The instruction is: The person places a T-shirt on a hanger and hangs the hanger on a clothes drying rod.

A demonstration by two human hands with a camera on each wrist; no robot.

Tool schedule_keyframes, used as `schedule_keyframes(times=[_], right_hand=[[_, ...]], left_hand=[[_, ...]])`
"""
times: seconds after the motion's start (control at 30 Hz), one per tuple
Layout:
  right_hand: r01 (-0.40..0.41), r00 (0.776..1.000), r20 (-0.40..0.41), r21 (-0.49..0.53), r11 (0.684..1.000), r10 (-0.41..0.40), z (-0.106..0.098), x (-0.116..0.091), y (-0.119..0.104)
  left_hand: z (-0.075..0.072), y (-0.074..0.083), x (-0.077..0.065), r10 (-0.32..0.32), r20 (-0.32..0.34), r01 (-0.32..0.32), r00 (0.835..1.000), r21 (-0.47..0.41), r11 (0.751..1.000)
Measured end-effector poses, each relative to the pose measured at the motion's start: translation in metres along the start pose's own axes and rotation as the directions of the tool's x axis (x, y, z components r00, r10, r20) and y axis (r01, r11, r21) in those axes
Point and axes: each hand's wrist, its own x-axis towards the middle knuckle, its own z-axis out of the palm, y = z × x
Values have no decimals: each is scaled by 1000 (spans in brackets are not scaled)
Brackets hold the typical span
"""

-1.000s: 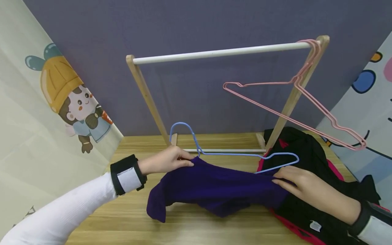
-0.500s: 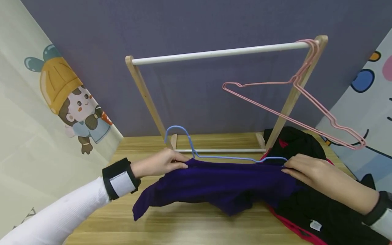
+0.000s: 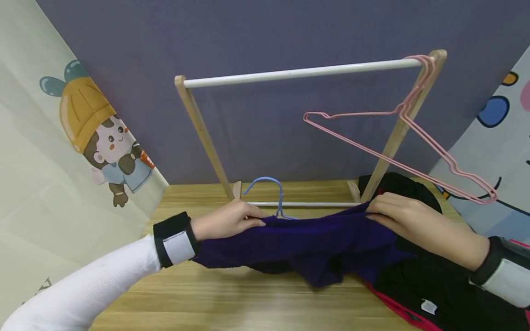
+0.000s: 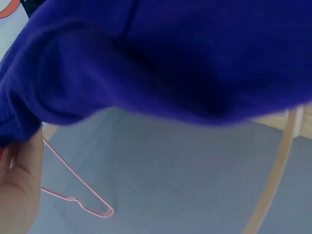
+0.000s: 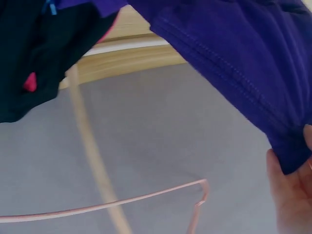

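Together, the left hand (image 3: pixel 230 219) and right hand (image 3: pixel 420 225) are pinching a dark purple cloth garment (image 3: pixel 314 241) by its upper edge above the wood-grain table (image 3: pixel 248 305); a slim blue hanger (image 3: pixel 281 196) is showing its curved hook near the left hand.

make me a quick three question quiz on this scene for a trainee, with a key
1. True or false: the pink hangers hang from the white top bar.
2. The garment held by the left hand and right hand is: A) red B) purple C) white.
3. In the head view, which hand is nearer the blue hook?

Key: 1 true; 2 B; 3 left hand.
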Motion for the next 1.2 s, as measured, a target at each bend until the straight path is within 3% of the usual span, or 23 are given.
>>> schedule_keyframes(times=[0.2,0.33,0.63,0.77,0.83,0.9,1.0,1.07,1.13,1.2], right_hand=[[35,999,8,59,998,-35,10,22,-7],[53,998,24,110,992,-56,15,32,-10],[-20,997,81,170,985,6,25,41,-13],[-112,988,126,171,979,91,26,40,-13],[-188,972,172,168,968,159,24,38,-13],[-283,941,240,174,943,238,21,37,-11],[-410,869,367,155,899,333,16,33,-6],[-457,827,437,156,876,353,13,30,-2],[-465,812,479,184,866,334,13,27,2],[-446,822,491,238,863,289,14,25,4]], left_hand=[[2,6,9,-89,-6,89,996,3,996],[3,8,13,-102,-31,102,994,-11,995],[3,9,16,-19,-107,23,994,41,999],[3,9,16,-6,-128,9,992,26,1000],[2,9,15,2,-145,1,989,22,1000],[1,9,14,4,-164,0,986,23,1000],[0,9,14,1,-182,4,983,29,1000],[-1,9,13,-13,-183,17,983,22,1000],[-1,9,13,-26,-178,28,984,8,1000],[-1,9,13,-31,-179,31,983,-3,1000]])
